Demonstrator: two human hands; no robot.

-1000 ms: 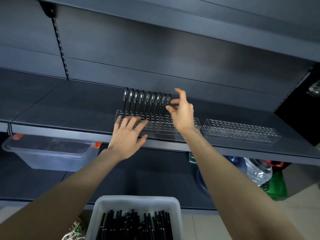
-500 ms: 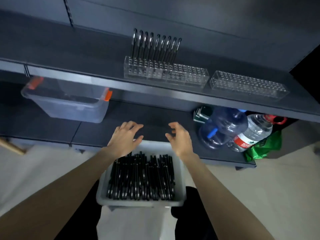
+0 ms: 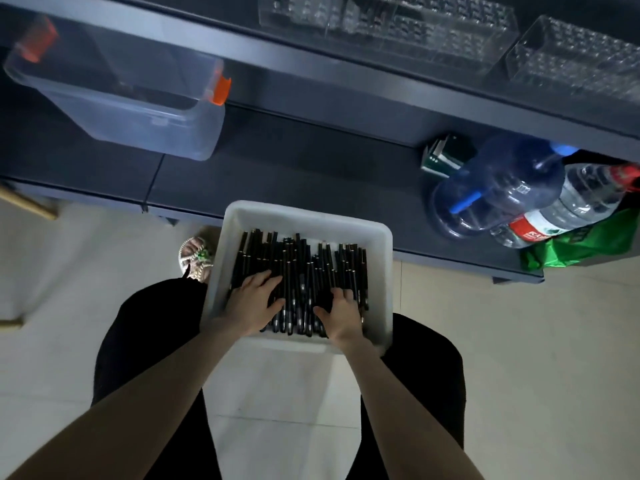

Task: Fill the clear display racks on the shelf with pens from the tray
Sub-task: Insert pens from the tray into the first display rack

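The pens point(image 3: 301, 258) lie in a loose heap in the white tray point(image 3: 304, 216), mostly running from its near edge to its far edge, some crossed over others. Both hands are down among them near the tray's near edge. The left hand point(image 3: 254, 299) lies on the heap toward the near left corner, fingers spread and fairly straight, gripping nothing that shows. The right hand point(image 3: 341, 313) is toward the near right corner with its fingers bent down into the pens; whether it has pinched one I cannot tell.

These look like slim, stiff, light plastic pens with smooth barrels, so they should roll and slide on one another and slip from a loose grasp. A small bundle lying parallel is probably best pinched across the middle of the barrels, thumb under and fingers over, ends even, so each can be dropped upright into a hole.

The clear racks point(image 3: 388, 19) stand on the shelf point(image 3: 346, 71) above, blurred.
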